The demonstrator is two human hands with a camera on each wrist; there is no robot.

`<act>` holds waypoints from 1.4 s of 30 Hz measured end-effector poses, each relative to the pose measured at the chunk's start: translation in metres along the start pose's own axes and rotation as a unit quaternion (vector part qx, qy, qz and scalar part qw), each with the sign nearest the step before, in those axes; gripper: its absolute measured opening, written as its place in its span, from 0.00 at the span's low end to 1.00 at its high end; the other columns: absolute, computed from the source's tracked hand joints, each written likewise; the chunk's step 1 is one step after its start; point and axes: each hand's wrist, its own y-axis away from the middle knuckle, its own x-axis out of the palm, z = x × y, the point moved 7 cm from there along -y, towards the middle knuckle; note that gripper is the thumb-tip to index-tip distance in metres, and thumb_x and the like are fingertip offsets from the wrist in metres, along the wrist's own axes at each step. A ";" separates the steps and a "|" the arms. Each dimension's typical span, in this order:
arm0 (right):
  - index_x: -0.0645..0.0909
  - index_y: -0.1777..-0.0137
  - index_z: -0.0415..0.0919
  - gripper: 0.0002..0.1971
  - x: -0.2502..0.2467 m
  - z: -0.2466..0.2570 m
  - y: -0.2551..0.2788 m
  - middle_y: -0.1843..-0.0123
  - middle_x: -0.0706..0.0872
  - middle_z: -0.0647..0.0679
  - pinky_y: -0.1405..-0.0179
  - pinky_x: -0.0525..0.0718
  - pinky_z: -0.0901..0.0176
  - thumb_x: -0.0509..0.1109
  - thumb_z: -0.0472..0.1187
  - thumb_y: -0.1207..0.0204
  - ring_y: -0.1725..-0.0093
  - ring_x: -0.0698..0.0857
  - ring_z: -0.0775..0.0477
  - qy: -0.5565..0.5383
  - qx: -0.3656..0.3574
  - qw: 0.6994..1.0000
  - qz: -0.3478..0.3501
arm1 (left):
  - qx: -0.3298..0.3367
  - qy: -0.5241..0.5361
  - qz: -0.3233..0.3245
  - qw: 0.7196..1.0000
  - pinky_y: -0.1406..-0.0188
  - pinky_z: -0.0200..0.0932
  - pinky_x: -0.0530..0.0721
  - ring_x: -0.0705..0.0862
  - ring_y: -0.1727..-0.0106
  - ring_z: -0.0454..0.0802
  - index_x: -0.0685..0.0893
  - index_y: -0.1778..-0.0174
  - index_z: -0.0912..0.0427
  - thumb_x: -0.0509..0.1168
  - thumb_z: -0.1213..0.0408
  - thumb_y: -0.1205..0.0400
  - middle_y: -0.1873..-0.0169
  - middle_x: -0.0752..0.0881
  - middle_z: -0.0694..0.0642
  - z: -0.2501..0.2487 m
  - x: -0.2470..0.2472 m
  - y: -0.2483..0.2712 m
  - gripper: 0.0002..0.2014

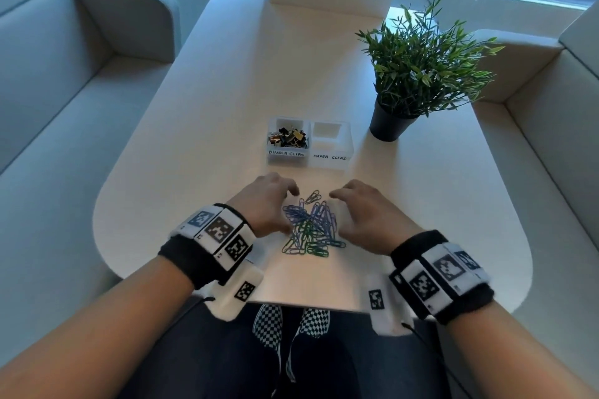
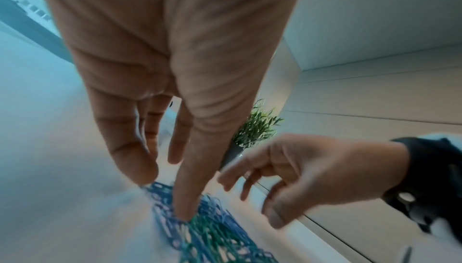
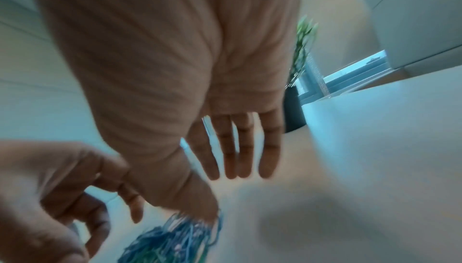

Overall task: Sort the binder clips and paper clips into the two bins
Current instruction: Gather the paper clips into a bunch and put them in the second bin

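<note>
Corralling that heap is where you're at: your left hand (image 1: 265, 201) and right hand (image 1: 363, 217) sit either side of the paper clips (image 1: 311, 227) at lower centre of the head view, both with loose, mostly straight fingers and nothing actually held. From the left wrist view your left thumb (image 2: 185, 208) looks pressed down onto the pile, and on the right the thumb edge seems to touch the clips too, though it's blurry so I can't swear to it. Just above the hands, mid-frame, sit the two bins: the binder clips bin (image 1: 287, 152) already has binder clips (image 1: 288, 138) in it, and the paper clips bin (image 1: 330, 155) right beside it looks empty. So I'd say you're about halfway. For the scoop, bring both palms together under the heap rather than pinching, since these wires tangle and will trail stragglers. A few clips (image 1: 312, 196) sit loose at the top edge of the pile, so sweep them in first. Lift low, tip over the right-hand bin, and mind the plant (image 1: 421, 65) in the upper right.
</note>
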 end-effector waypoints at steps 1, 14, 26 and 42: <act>0.69 0.25 0.39 0.32 0.003 -0.008 0.010 0.31 0.73 0.42 0.30 0.75 0.49 0.72 0.40 0.31 0.32 0.73 0.41 0.008 0.019 0.999 0.029 | 0.001 -0.007 -0.011 1.000 0.37 0.44 0.78 0.79 0.46 0.48 0.72 0.27 0.53 0.77 0.56 0.32 0.35 0.75 0.55 0.003 -0.003 0.005 0.36; 0.78 0.36 0.37 0.24 0.005 0.018 -0.005 0.40 0.78 0.40 0.48 0.79 0.53 0.76 0.42 0.32 0.44 0.79 0.42 -0.049 0.026 0.998 -0.006 | 0.005 -0.038 0.002 0.999 0.40 0.42 0.75 0.78 0.41 0.50 0.73 0.26 0.55 0.79 0.52 0.35 0.37 0.75 0.55 -0.005 0.009 0.006 0.41; 0.86 0.43 0.39 0.14 0.006 0.041 -0.032 0.43 0.81 0.38 0.45 0.79 0.54 0.71 0.33 0.29 0.42 0.81 0.39 0.033 -0.070 0.997 -0.015 | -0.026 -0.087 -0.029 0.995 0.55 0.43 0.74 0.82 0.50 0.58 0.81 0.43 0.61 0.72 0.52 0.29 0.45 0.77 0.60 -0.021 0.014 0.007 0.22; 0.91 0.52 0.37 0.09 -0.018 -0.004 -0.029 0.54 0.93 0.43 0.47 0.86 0.70 0.75 0.29 0.31 0.57 0.89 0.54 -0.204 0.012 0.959 -0.197 | -0.055 -0.062 -0.097 0.992 0.59 0.43 0.73 0.84 0.48 0.59 0.87 0.48 0.58 0.63 0.64 0.21 0.48 0.87 0.60 -0.004 0.002 -0.005 0.11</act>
